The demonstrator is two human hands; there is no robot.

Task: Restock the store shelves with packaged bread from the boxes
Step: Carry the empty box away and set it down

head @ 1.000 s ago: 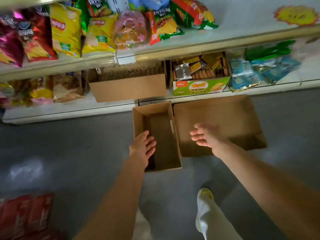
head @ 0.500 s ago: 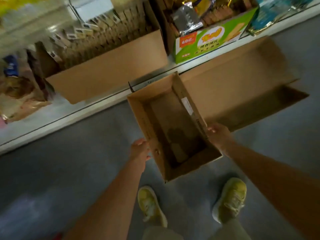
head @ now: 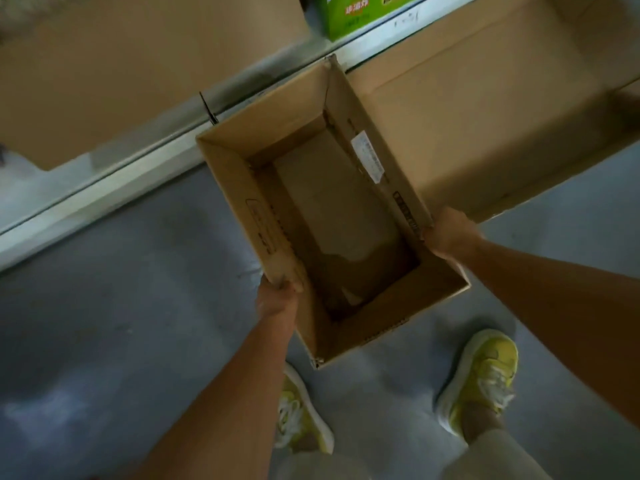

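Observation:
A narrow open cardboard box (head: pixel 249 202) fills the middle of the view, tilted, with only a loose sheet of cardboard lying on its bottom. My left hand (head: pixel 277 297) grips the box's left wall near its close corner, fingers curled over the rim. My right hand (head: pixel 450 237) grips the right wall near the close corner. No packaged bread is visible inside it.
A wider flat cardboard box (head: pixel 485 109) lies on the grey floor to the right, touching the shelf base (head: pixel 104 199). On the bottom shelf stand a large brown carton (head: pixel 121 64) and a green product box (head: pixel 360 15). My yellow shoes (head: pixel 485 372) stand just below.
Both hands have gone from reaching open towards the narrow box to gripping its side walls. The box now sits closer and larger in view, and the camera has tipped down.

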